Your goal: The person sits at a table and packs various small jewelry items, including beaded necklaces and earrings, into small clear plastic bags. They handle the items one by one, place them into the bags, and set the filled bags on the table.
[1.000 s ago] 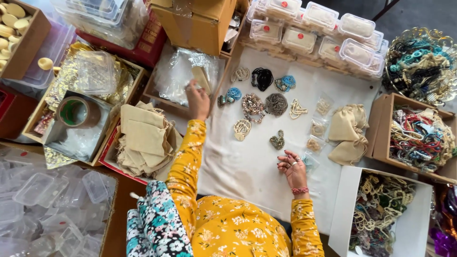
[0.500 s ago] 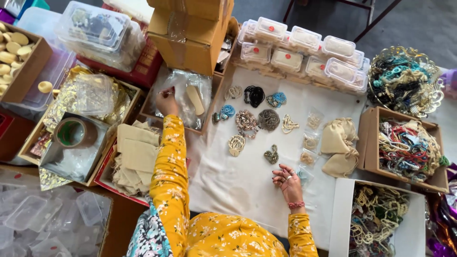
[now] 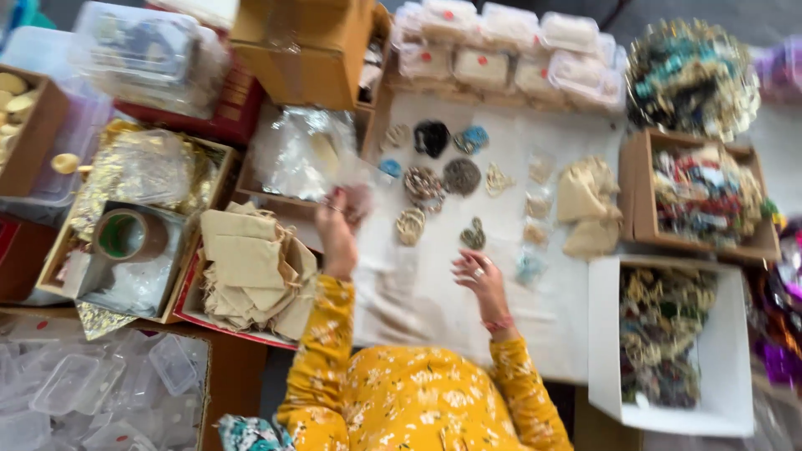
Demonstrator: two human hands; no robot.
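Observation:
My left hand [image 3: 341,219] is raised over the left edge of the white cloth [image 3: 543,334]. It pinches what looks like a clear plastic pouch [image 3: 366,177], though motion blurs it. Behind it lies a box of clear plastic bags [image 3: 302,152]. My right hand [image 3: 479,277] hovers over the cloth with fingers apart and nothing in it. A small metal ornament [image 3: 474,235] lies just beyond it. Several round and curled jewellery pieces [image 3: 461,175] are spread further back on the cloth.
A tray of beige cloth pouches [image 3: 246,260] and a tape roll [image 3: 123,235] sit left. Two beige pouches [image 3: 589,205] lie on the cloth. Boxes of beaded jewellery [image 3: 706,192] [image 3: 668,334] stand right. Lidded containers [image 3: 501,50] and a cardboard box [image 3: 305,50] line the back.
My left hand has pulled back from the box of clear bags toward the cloth, bringing a clear pouch with it. My right hand has stayed over the cloth and its fingers have spread.

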